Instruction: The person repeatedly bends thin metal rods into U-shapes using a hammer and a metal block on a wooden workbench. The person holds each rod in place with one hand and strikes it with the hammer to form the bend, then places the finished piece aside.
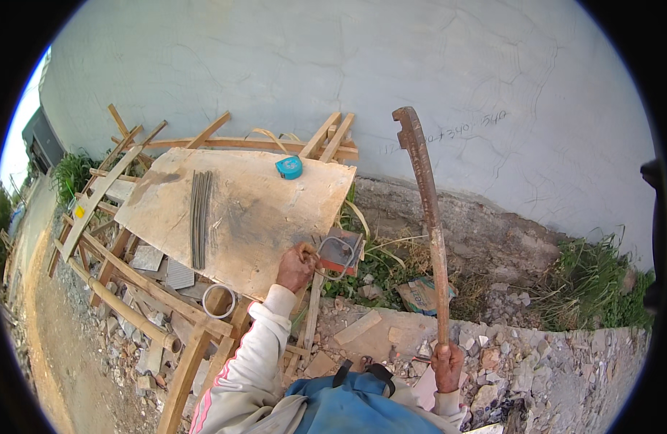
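My left hand [297, 266] is closed at the near right corner of a wooden board [159, 181], gripping a thin bent metal rod [348, 270]. The rod curves around a dark, red-edged metal plate [336, 252] fixed at that corner. In my right hand [447, 366] is the lower end of a long rusty bending bar [429, 202]. It stands nearly upright, its notched head up in front of the wall. On the board lie a bundle of straight metal rods [200, 217] and, by the far edge, a teal tape measure [289, 168].
Wooden beams [196, 362] prop the board, and a white ring [219, 301] hangs by its near edge. A bamboo pole [123, 307] slants at left. A pale plastered wall [311, 65] rises behind. Rubble [558, 369], weeds [601, 282] and a torn bag [424, 295] lie at right.
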Tool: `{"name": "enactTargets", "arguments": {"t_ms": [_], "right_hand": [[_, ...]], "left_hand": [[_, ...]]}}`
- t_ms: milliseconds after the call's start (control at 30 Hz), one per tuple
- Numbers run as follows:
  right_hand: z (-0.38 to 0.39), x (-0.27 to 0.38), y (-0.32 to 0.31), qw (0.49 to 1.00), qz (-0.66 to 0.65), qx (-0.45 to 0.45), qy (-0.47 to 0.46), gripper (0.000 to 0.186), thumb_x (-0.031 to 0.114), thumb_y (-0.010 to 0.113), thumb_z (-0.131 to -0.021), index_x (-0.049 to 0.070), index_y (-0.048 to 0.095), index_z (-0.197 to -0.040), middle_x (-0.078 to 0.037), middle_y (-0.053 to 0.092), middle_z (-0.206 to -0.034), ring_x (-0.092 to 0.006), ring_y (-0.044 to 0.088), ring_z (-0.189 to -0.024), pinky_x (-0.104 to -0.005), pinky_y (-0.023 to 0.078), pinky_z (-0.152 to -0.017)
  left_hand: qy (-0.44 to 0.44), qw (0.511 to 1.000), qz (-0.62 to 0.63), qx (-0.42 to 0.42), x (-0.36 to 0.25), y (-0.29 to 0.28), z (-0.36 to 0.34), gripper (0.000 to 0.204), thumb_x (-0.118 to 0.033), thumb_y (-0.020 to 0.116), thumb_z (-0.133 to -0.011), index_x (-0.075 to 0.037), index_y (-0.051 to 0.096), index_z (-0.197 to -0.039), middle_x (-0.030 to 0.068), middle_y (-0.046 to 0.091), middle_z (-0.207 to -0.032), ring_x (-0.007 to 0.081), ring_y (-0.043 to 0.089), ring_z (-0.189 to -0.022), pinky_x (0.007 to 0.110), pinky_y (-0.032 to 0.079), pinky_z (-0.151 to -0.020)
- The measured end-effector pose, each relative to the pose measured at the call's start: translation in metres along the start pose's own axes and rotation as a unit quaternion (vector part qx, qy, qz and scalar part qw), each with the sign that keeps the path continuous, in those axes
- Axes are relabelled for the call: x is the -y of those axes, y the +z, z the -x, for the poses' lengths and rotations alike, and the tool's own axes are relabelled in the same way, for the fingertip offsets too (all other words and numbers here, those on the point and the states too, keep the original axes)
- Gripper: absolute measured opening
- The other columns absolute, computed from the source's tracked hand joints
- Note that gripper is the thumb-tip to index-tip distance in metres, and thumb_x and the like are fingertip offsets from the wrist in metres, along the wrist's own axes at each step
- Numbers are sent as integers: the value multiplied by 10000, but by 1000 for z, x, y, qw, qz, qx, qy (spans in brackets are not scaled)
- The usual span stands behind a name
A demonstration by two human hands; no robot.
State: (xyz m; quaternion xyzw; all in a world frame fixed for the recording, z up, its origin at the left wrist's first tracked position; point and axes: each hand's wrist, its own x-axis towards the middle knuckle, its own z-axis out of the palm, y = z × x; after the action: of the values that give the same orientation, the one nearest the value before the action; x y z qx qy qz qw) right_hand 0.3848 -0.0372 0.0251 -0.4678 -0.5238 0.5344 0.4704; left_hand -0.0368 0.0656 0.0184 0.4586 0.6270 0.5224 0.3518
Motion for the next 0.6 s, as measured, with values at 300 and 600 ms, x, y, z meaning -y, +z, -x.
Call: {"name": "enactTargets", "arguments": {"t_ms": [300,600], "right_hand": [[-69,9,-27,998,-21,55,-28,521,570,580,-984,79,527,-817,58,430,-637,-40,374,-540,-226,275,-480],[-94,4,-45,995,6,90,-32,539,580,568,-984,56,573,-862,59,444,-634,-41,388,-551,-241,281,-487]], "left_hand": [[-39,995,-72,54,-83,8,17,256,-212,653,-984,11,698,-1101,41,672,-799,128,616,-680,280,505,-635],[180,919,-347,46,-119,0,7,194,-67,697,-896,-18,708,-1084,157,653,-1048,331,638,-957,403,518,-846]]}}
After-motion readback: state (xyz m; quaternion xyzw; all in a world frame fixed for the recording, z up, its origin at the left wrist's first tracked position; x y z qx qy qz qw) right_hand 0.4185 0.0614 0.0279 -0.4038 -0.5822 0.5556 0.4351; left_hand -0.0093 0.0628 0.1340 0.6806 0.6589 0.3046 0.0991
